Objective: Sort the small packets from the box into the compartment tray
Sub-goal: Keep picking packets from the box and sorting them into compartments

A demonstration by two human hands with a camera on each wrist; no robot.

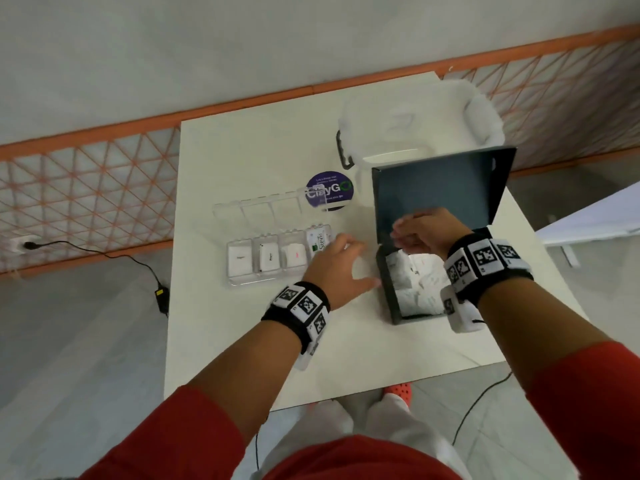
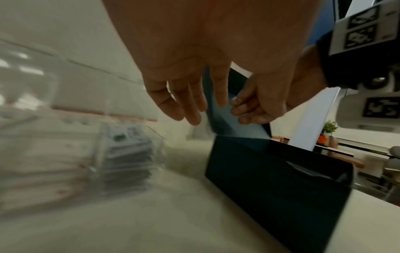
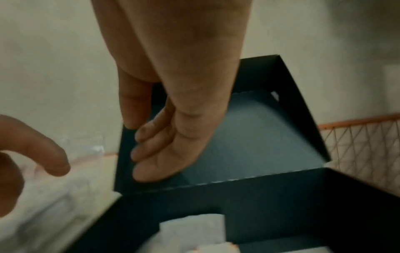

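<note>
A clear compartment tray (image 1: 239, 280) lies on the white table with its lid (image 1: 256, 206) flipped back. Three of its compartments hold white packets, and the rightmost holds a green-and-white packet (image 1: 318, 242). To its right stands a dark box (image 1: 393, 299) with its lid (image 1: 440, 188) up and white packets (image 1: 415, 282) inside. My left hand (image 1: 343, 265) hovers between tray and box with fingers (image 2: 186, 106) straight and empty. My right hand (image 1: 415, 230) hangs over the box's far left corner, its fingers (image 3: 151, 154) relaxed in front of the lid (image 3: 249, 137) and holding nothing. More of the packets (image 3: 194, 229) show below it.
A white plastic bin (image 1: 415, 112) with a black handle stands behind the box. A round purple lid (image 1: 329, 192) lies behind the tray. The table's right edge runs just past the box. A cable and adapter (image 1: 161, 296) lie on the floor at left.
</note>
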